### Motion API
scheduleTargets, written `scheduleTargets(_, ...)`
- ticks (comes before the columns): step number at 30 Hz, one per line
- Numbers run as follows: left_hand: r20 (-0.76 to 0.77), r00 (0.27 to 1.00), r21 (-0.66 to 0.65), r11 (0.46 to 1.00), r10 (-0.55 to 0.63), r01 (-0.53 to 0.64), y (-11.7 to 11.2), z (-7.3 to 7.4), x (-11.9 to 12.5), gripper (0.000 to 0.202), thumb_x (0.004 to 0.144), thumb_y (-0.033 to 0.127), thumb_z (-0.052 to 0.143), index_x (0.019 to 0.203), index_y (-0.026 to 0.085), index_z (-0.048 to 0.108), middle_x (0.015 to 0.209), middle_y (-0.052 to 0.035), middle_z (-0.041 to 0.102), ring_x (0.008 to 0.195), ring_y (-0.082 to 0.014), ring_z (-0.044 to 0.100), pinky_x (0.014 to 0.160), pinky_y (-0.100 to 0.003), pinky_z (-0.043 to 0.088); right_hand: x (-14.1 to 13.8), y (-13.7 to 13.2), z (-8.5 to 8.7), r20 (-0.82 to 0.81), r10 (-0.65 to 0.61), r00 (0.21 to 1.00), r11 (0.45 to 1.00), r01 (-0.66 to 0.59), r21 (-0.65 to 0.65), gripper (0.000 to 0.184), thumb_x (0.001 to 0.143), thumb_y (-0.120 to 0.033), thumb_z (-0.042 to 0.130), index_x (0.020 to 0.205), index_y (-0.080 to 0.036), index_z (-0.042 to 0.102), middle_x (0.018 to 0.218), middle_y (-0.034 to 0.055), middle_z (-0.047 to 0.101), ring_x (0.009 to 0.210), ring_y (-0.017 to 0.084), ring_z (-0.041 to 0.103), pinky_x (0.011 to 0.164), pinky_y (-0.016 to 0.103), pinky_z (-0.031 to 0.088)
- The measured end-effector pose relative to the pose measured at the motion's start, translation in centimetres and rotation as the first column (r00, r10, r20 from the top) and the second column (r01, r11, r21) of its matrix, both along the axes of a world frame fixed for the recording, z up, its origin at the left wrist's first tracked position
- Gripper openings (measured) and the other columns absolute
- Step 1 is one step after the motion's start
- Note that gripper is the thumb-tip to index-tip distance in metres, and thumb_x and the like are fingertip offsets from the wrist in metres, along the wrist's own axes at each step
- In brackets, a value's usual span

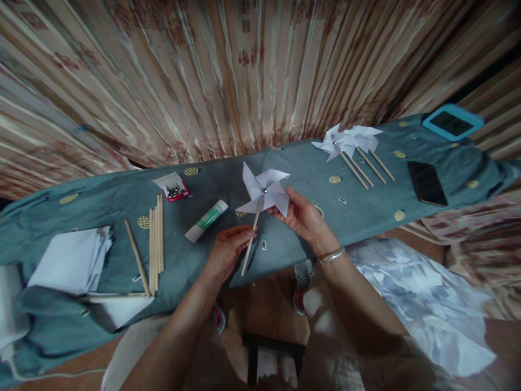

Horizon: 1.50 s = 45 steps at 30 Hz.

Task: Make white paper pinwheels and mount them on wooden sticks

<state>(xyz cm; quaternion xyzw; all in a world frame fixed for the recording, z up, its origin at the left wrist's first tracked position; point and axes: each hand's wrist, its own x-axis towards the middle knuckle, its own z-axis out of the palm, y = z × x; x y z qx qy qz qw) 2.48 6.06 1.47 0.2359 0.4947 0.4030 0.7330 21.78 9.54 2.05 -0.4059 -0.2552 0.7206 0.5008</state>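
The left hand (228,248) pinches the pinwheel (264,191) stick. The paper wheel sits at one o'clock from it. The right hand (303,216) grips a blade.

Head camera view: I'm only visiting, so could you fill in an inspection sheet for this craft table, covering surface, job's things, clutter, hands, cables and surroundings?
Surface: long table under a blue-grey cloth with round yellow motifs.
Job's things: white paper pinwheel on a wooden stick, held over the near edge.
Clutter: at left, loose wooden sticks, glue stick, pin packet and stacked paper squares; at right, finished pinwheels, dark phone and blue-cased tablet.
Hands: left hand grips the pinwheel's stick; right hand pinches a blade.
Cables: nothing seen.
Surroundings: pleated patterned curtain behind; pale crumpled heap low at right.
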Motion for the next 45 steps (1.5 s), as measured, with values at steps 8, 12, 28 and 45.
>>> scheduleTargets(8,0.022,0.999,-0.005,1.000,0.024,-0.024,0.0,0.1,0.1,0.036,0.041,0.029,0.094,0.069,0.014,0.077,0.065,-0.0034,0.072,0.060,-0.0083,0.059,0.060,-0.018,0.046,-0.5,-0.5,0.1,-0.004,0.015,1.000,1.000,-0.015,-0.005,0.033,0.078,-0.051,0.070,0.087,-0.020,0.069,0.073,0.0055,0.075,0.077,0.023,0.074,0.064,0.032,0.060)
scheduleTargets(12,0.014,0.999,-0.018,0.999,0.037,-0.036,0.0,0.2,0.1,0.038,0.039,0.030,0.095,0.069,0.014,0.078,0.065,-0.0033,0.072,0.060,-0.0080,0.059,0.060,-0.018,0.045,-0.7,-0.6,0.1,0.018,0.019,1.000,0.999,-0.020,0.027,0.032,0.077,-0.049,0.072,0.090,-0.020,0.069,0.075,0.0047,0.075,0.076,0.022,0.074,0.068,0.033,0.061)
scheduleTargets(28,0.027,0.997,-0.027,0.997,0.069,-0.069,0.1,0.2,0.1,0.038,0.038,0.028,0.094,0.068,0.013,0.077,0.065,-0.0029,0.072,0.060,-0.0078,0.060,0.061,-0.017,0.046,-0.9,-0.8,-0.1,-0.034,0.027,0.999,1.000,-0.027,-0.002,0.022,0.079,-0.040,0.075,0.080,-0.019,0.069,0.073,0.0020,0.075,0.063,0.013,0.070,0.062,0.023,0.059)
scheduleTargets(45,0.036,0.994,-0.012,0.994,0.107,-0.107,0.3,-0.1,0.1,0.037,0.041,0.026,0.093,0.071,0.013,0.077,0.068,-0.0036,0.073,0.063,-0.0096,0.062,0.065,-0.021,0.048,-1.3,-1.0,-0.3,-0.013,0.069,0.998,0.998,-0.069,0.013,0.031,0.073,-0.045,0.080,0.078,-0.016,0.070,0.070,0.0026,0.074,0.062,0.012,0.070,0.061,0.020,0.057)
